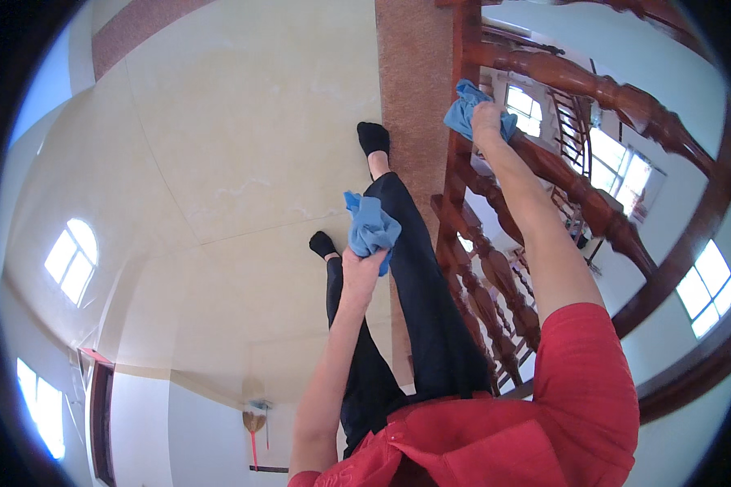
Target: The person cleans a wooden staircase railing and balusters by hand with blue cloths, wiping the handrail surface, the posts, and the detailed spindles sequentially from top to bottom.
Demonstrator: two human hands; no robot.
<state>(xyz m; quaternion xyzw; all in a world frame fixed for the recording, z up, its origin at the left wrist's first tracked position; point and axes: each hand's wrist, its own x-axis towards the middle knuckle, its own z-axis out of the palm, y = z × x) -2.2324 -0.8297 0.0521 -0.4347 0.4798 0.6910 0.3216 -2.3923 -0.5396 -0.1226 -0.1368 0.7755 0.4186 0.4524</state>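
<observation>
A crumpled blue cloth (pixel 373 224) is gripped in my left hand (pixel 363 275), in front of my legs and above the floor. My right hand (pixel 488 122) reaches out and presses a second blue cloth (pixel 462 115) against the wooden railing, near the lower end of a turned baluster (pixel 575 182). The cloth hides the spot it covers. Glossy reddish-brown wood forms the balusters and the bottom rail (pixel 463 36).
A speckled reddish-brown border strip (pixel 411 91) runs along the pale glossy floor (pixel 250 122) beside the railing. Through the balusters a lower room shows, with windows (pixel 524 111) and wooden furniture. A broom (pixel 254 422) stands by the white wall, near a doorway (pixel 102 420).
</observation>
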